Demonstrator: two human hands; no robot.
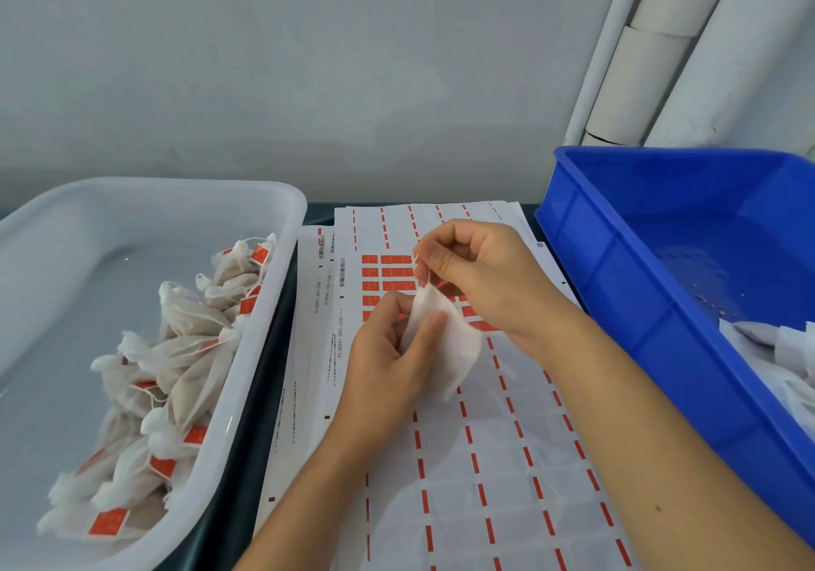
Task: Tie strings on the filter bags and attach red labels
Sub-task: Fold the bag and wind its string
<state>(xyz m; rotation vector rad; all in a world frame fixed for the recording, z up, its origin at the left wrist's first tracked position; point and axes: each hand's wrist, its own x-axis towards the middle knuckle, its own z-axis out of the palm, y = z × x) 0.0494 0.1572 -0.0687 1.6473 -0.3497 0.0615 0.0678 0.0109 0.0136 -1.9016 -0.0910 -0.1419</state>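
My left hand (388, 345) grips a white filter bag (454, 345) by its upper left side, above the label sheets. My right hand (476, 270) pinches the thin white string (424, 277) that rises from the bag's top. Red labels (388, 273) remain in a block on the sheet (485, 460) under my hands. A white tray (229, 420) on the left holds several tied bags with red labels (176, 376).
A blue crate (661, 306) on the right holds untied white filter bags (785, 363) in its near corner. More label sheets (308, 350) lie stacked between the two containers. White pipes (652, 50) run up the wall at the back right.
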